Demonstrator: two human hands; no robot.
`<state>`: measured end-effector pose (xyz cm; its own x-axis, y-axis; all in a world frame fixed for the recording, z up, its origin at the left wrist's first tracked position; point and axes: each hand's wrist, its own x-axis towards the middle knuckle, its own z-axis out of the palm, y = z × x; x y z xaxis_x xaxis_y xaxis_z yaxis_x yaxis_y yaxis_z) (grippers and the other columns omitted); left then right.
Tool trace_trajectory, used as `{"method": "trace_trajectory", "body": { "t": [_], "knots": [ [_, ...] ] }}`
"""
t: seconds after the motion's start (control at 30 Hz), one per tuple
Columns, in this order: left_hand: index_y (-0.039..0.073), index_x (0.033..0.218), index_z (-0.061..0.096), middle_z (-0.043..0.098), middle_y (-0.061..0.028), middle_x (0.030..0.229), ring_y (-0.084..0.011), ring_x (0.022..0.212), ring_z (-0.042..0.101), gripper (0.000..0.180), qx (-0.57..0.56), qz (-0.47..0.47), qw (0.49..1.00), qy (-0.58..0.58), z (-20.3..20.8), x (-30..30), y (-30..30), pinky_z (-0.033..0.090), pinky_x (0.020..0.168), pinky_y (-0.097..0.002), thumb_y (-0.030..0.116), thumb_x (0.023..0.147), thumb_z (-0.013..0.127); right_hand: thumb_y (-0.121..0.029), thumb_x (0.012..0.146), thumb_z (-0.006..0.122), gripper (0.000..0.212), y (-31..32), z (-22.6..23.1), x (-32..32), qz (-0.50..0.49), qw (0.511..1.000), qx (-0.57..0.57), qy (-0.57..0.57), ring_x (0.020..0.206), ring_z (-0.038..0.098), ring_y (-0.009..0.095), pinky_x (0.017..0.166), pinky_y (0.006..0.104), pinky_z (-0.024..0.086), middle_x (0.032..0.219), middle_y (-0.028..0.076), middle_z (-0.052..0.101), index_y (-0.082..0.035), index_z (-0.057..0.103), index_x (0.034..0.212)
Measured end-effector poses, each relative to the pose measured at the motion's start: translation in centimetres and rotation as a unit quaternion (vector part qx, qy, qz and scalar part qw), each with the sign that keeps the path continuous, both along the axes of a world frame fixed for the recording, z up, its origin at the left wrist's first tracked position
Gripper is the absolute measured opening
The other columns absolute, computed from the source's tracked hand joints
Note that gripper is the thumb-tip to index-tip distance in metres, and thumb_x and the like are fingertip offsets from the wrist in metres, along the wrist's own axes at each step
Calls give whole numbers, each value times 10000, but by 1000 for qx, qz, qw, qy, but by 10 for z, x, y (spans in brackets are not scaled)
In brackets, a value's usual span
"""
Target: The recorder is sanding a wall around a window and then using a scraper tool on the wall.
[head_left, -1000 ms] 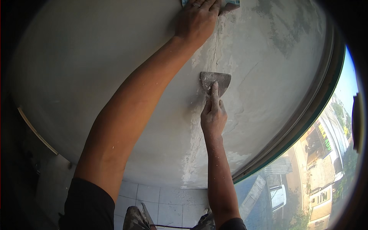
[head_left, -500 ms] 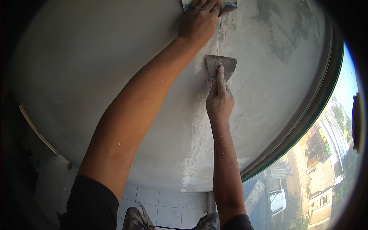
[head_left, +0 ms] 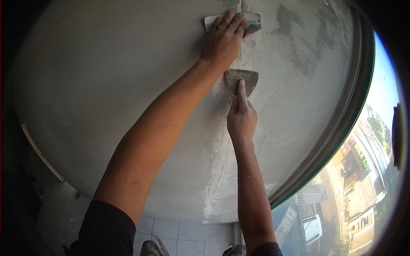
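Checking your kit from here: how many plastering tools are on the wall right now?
2. A putty knife in the right hand, and a wider flat tool under the left hand above it. Others may be out of view.

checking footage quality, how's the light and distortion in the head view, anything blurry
Head view: strong fisheye, the window frame bows into an arc and the corners go black; daylight outside is bright, the wall evenly lit; both hands and the putty knife are sharp.

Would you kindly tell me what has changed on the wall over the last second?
The right hand slid the putty knife up the strip of wet filler, closer to the left hand. The left hand kept its flat board against the wall.
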<state>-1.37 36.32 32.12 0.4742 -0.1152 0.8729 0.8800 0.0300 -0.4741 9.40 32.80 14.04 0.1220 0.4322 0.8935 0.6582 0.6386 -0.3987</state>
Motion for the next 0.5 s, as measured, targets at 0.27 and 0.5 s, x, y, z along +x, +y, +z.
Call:
{"method": "trace_trajectory", "body": {
  "t": [0.27, 0.5],
  "knots": [
    [-12, 1287, 641, 470, -80, 1536, -265, 1477, 350, 388, -179, -99, 978, 32, -124, -10, -14, 315, 1196, -446, 30, 913, 548, -84, 971, 599, 588, -25, -121, 13, 18, 995, -99, -21, 623, 624, 317, 563, 446, 491, 750, 141, 612, -233, 443, 1518],
    [88, 1328, 631, 539, -19, 1478, -214, 1425, 428, 408, -94, 6, 993, 67, -83, -15, -7, 316, 1185, -411, 135, 941, 511, -176, 994, 588, 527, 5, -29, 1, 14, 1000, 16, 4, 607, 633, 307, 555, 429, 508, 776, 137, 629, -240, 464, 1502]
  ]
}}
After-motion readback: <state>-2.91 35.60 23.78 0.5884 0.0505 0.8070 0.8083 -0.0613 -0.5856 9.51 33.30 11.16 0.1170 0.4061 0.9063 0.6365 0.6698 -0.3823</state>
